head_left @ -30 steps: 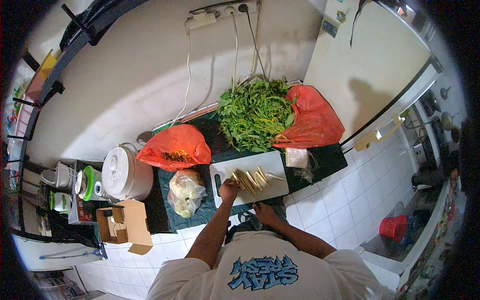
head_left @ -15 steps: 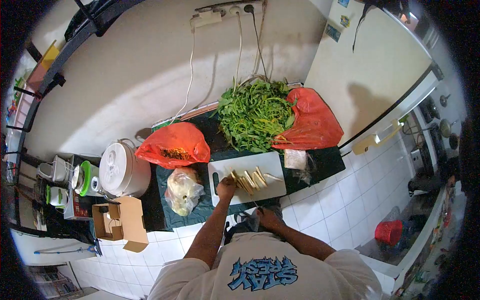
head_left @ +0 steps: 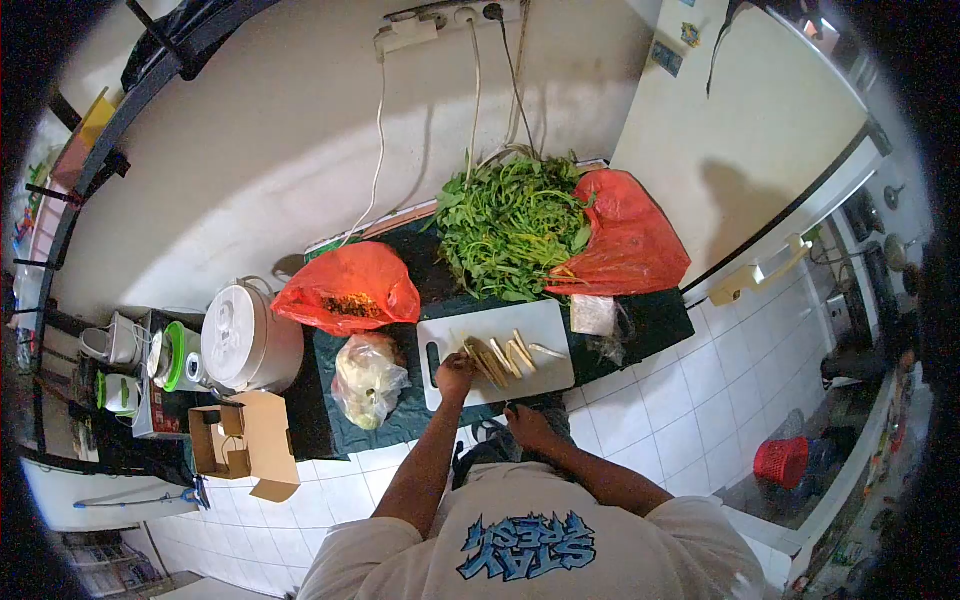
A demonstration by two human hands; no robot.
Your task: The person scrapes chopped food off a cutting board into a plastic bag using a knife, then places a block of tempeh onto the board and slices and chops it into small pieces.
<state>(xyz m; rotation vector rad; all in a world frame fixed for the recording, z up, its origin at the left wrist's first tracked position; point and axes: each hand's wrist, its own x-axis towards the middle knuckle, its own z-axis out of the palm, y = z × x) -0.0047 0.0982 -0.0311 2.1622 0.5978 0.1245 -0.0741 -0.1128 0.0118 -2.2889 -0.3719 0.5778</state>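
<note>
Pale strips of food with brownish edges point(head_left: 513, 354) lie fanned out on a white cutting board point(head_left: 440, 328). My left hand point(head_left: 456, 375) is closed over the left end of the strips, near the board's dark handle slot. My right hand point(head_left: 530, 426) is closed around a knife at the front edge of the board; most of the knife is hidden by the hand and the angle. Just right of the board lies a pale block in clear plastic point(head_left: 592, 315).
Leafy greens point(head_left: 510, 225) pile up behind the board, beside a red plastic bag point(head_left: 630, 245). Left of the board are another red bag point(head_left: 350, 285), a clear bag of pale food point(head_left: 368, 385) and a white rice cooker point(head_left: 250, 335). An open cardboard box point(head_left: 265, 450) is farther left.
My right hand has shifted slightly up and left toward the board, and less of the blade shows. My left hand stays on the strips, which have moved a little. The view has tilted slightly.
</note>
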